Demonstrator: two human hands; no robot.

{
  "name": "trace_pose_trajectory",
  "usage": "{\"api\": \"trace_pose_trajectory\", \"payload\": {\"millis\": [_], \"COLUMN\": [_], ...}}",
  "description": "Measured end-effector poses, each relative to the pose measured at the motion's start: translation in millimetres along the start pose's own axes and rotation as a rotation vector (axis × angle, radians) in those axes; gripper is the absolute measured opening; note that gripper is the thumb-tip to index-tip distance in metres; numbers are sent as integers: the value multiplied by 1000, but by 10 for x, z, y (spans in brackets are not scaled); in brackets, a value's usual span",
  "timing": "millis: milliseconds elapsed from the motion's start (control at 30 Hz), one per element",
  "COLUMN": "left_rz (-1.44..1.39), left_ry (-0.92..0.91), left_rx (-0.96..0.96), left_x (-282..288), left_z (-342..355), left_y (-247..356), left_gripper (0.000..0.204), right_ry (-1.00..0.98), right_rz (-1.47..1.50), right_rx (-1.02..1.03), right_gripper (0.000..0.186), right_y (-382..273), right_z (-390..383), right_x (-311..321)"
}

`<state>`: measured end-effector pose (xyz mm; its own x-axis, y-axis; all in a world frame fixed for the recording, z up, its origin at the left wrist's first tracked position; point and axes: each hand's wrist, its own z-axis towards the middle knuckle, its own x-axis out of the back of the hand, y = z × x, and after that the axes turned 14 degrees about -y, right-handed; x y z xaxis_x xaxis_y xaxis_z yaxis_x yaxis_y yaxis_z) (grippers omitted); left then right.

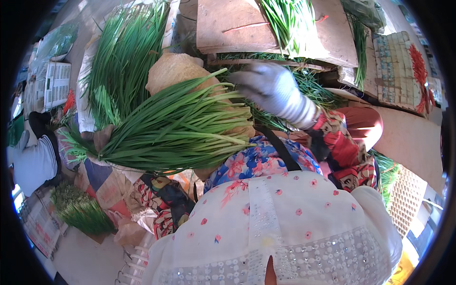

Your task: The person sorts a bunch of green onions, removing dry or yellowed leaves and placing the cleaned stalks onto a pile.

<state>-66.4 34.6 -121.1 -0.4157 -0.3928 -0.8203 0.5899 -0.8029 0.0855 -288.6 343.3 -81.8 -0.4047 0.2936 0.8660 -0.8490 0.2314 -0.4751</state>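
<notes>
A loose bunch of garlic chives [175,128] lies across my lap, its green tips to the left and pale cut ends to the right. My left hand [102,138], in a brownish glove, is closed round the bunch near the tips; leaves hide much of it. Just right of the pale ends is my right hand [268,85], in a whitish-grey knitted glove. Motion smears its fingers, so their grip does not show. Under the chives sits a tan rounded pad [173,71], partly covered.
A big heap of chives [126,61] lies at the far left. Ahead, a wooden board [232,28] carries another bunch [292,23] beside a red tie. Loose green trimmings [308,85] lie beneath it. Red ties [419,71] hang at right. Another person [35,161] is at the left.
</notes>
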Motion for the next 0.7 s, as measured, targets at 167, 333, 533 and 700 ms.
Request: {"api": "trace_pose_trajectory", "payload": {"millis": [167, 333, 533, 700], "left_rz": [-6, 34, 28, -42], "left_ry": [-75, -60, -77, -86], "left_rx": [-41, -24, 10, -6], "left_x": [8, 5, 20, 128], "left_z": [76, 44, 45, -16], "left_y": [-98, -40, -114, -94], "left_gripper": [22, 22, 27, 31], "right_ry": [-199, -211, 32, 66], "right_rz": [54, 486, 1211, 1297], "right_rx": [298, 143, 26, -120], "right_gripper": [29, 20, 25, 31], "right_y": [-345, -150, 176, 350], "right_z": [610, 518, 105, -462], "right_x": [-199, -128, 138, 525]}}
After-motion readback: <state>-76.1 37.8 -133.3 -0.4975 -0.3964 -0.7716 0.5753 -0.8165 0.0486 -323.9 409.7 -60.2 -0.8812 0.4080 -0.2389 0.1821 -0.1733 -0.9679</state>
